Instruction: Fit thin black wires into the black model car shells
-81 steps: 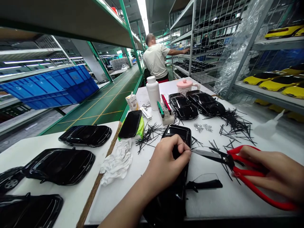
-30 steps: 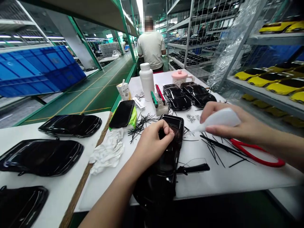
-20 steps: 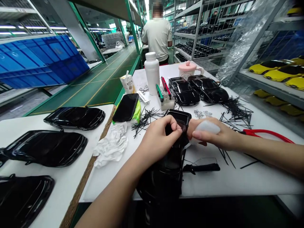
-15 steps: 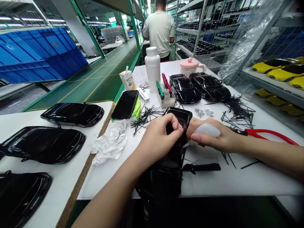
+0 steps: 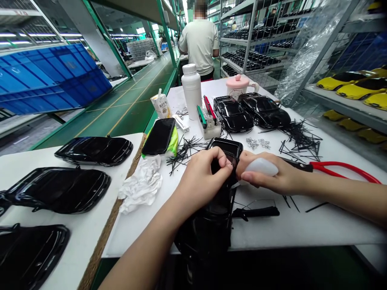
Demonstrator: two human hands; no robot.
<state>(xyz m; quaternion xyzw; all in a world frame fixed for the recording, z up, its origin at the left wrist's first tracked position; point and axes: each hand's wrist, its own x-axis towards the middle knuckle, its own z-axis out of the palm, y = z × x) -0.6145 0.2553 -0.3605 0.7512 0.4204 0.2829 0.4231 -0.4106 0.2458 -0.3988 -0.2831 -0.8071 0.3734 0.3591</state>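
1. In the head view, the black model car (image 5: 216, 206) lies at the near edge of the bench (image 5: 290, 233), left of the middle of this edge. Its near end seems to reach over the edge, so I think it could tip down if I push it toward me.

2. My left hand (image 5: 208, 171) is over the car, with thumb and forefinger together. Whether some small piece is between them, I cannot tell. If there is one, a loose pinch could let it fall.

3. My right hand (image 5: 286, 175) is clamped around a small white bottle (image 5: 262, 166), close at the car's right side. Its tip is mostly hidden. If I squeeze too hard, what is inside could run on the glossy surface and spoil it.

4. The red-handled scissors (image 5: 316, 165) lie just behind my right wrist, handles toward the bench's right edge. My forearm could catch them when it pulls back.

5. The small metal pieces (image 5: 256, 143) and black strips (image 5: 302, 141) lie loose toward the far right corner. A wide elbow movement could mix them.

6. Just right of the car, a long black piece (image 5: 260, 212) lies near the near edge; a careless wrist could sweep it off.
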